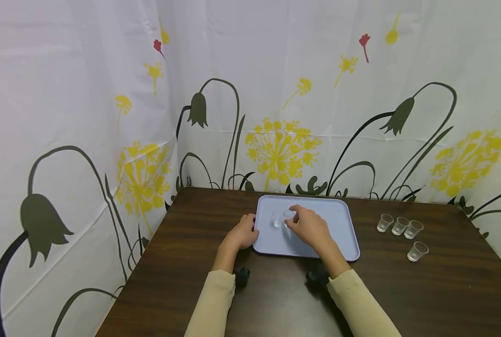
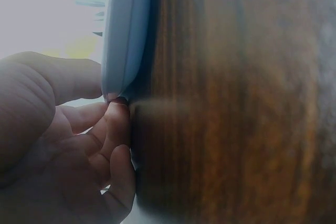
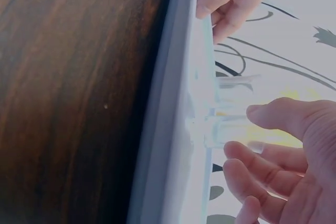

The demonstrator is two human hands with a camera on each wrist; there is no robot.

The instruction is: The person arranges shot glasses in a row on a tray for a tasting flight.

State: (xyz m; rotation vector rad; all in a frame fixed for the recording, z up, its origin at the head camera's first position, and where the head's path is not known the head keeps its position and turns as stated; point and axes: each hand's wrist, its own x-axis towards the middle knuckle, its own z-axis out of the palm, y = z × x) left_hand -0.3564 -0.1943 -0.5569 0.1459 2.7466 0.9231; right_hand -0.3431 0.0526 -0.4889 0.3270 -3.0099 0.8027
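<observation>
A pale blue-grey tray (image 1: 326, 224) lies on the dark wooden table, with two small clear cups on it. My left hand (image 1: 243, 231) grips the tray's left edge; in the left wrist view the thumb (image 2: 79, 80) lies at the rim and fingers curl beneath. With thumb and index finger on either side of its rim, my right hand (image 1: 311, 227) pinches the right-hand cup (image 1: 289, 215), which stands upright on the tray. The other cup (image 1: 277, 220) stands close on its left. In the right wrist view the remaining fingers (image 3: 247, 174) hang loosely curled beside the cup.
Right of the tray, three clear cups stand in a row, the middle one (image 1: 400, 226) close to its neighbours. Another cup (image 1: 417, 251) stands nearer the front. A white curtain (image 1: 250, 56) with flower prints hangs behind and left of the table (image 1: 183, 234).
</observation>
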